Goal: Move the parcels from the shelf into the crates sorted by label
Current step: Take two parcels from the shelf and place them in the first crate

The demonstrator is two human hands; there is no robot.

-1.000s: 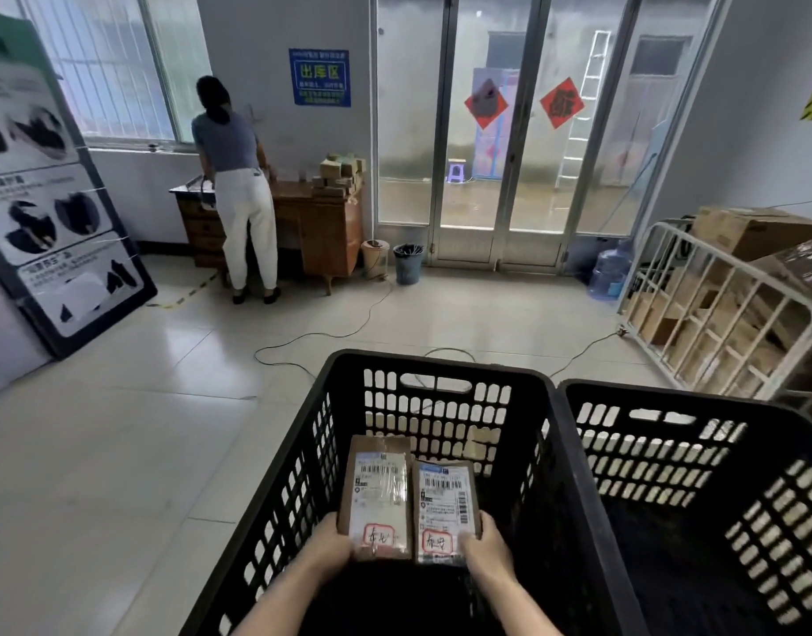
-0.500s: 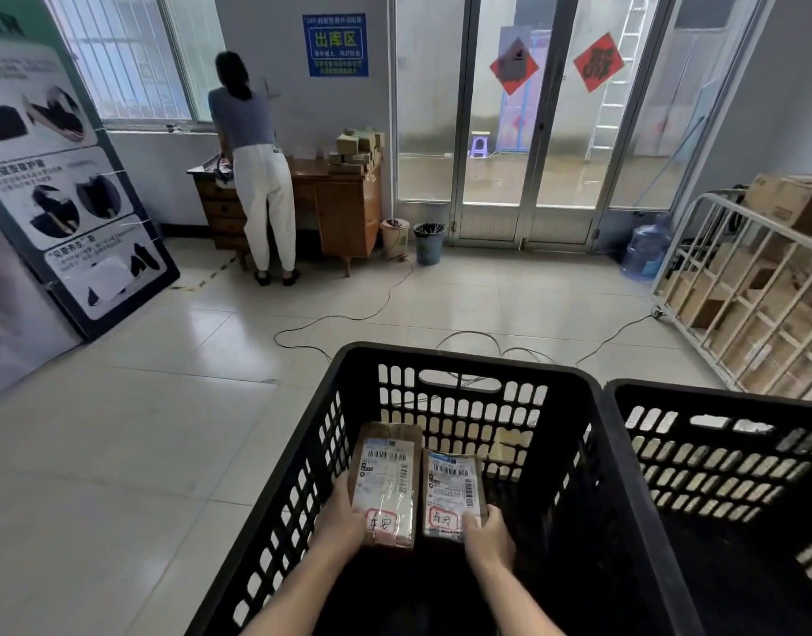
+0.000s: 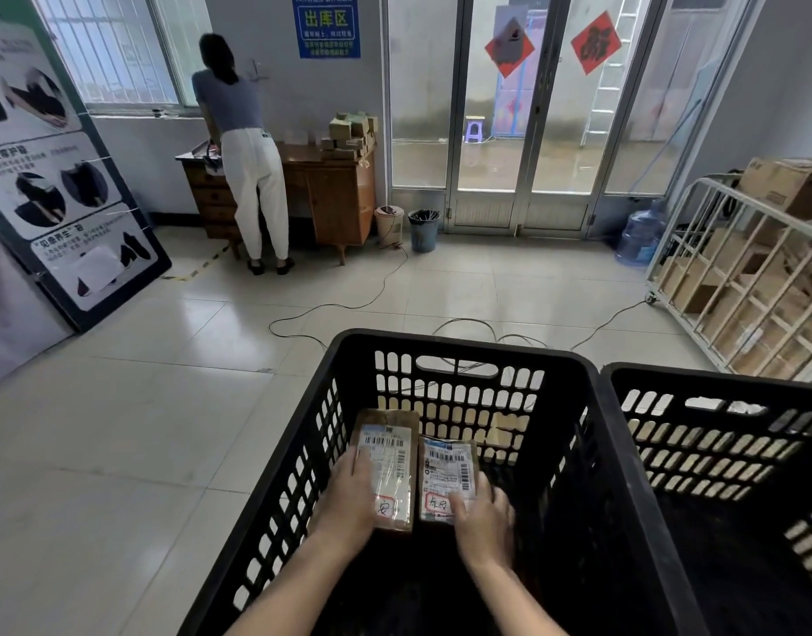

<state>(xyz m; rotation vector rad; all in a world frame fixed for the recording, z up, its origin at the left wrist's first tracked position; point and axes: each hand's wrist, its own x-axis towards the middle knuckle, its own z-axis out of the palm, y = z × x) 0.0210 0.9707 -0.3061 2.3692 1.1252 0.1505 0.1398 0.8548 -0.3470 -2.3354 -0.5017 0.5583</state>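
Note:
Two flat brown parcels with white barcode labels and red-boxed handwriting sit side by side inside the left black crate (image 3: pixel 459 348). My left hand (image 3: pixel 353 498) grips the left parcel (image 3: pixel 388 461), thumb over its label. My right hand (image 3: pixel 484 521) holds the lower right corner of the right parcel (image 3: pixel 447 475), which is smaller. Both hands reach down inside the crate. A second black crate (image 3: pixel 716 383) stands against its right side, with nothing visible in it.
A white metal cage trolley (image 3: pixel 716 250) full of cardboard boxes stands at right. Cables (image 3: pixel 349 305) trail over the tiled floor beyond the crates. A person (image 3: pixel 243 149) stands at a wooden desk (image 3: pixel 340 190) at the back. A leaning display board (image 3: pixel 50 176) is at left.
Both hands have lowered the two parcels deeper into the left crate. My right thumb has slid down to the parcel's bottom corner. The view has tilted slightly down and to the left.

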